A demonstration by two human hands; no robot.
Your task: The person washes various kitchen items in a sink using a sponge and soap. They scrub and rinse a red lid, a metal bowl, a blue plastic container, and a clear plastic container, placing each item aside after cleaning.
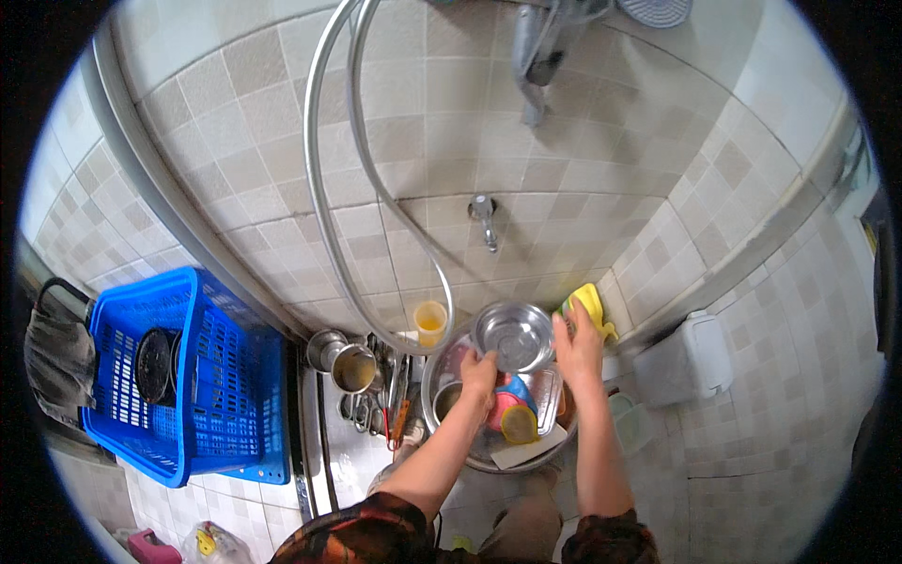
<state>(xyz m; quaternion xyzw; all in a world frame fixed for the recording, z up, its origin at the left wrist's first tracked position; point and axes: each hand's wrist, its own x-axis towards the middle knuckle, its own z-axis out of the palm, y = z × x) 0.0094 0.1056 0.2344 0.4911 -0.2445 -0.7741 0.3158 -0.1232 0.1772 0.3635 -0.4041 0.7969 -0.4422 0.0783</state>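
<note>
My left hand (479,377) grips the near left rim of a shiny metal bowl (513,337), which is tilted above a large round metal basin (471,463). Beside the bowl's right rim is my right hand (579,347), fingers spread; whether it touches the rim I cannot tell. Inside the basin lie a rectangular metal tray (551,405), a pink item (502,407), a blue item (519,390), a round yellow-rimmed item (519,424) and a flat whitish piece (530,449). Behind my right hand stands a yellow bottle (590,302).
Left of the basin, metal cups (354,369), scissors (356,414) and other utensils lie on the floor. A yellow plastic cup (430,321) stands behind. A blue basket (184,395) holds dark pans. A silver hose (317,176) hangs near the wall tap (485,218); a lidded white bin (694,359) stands right.
</note>
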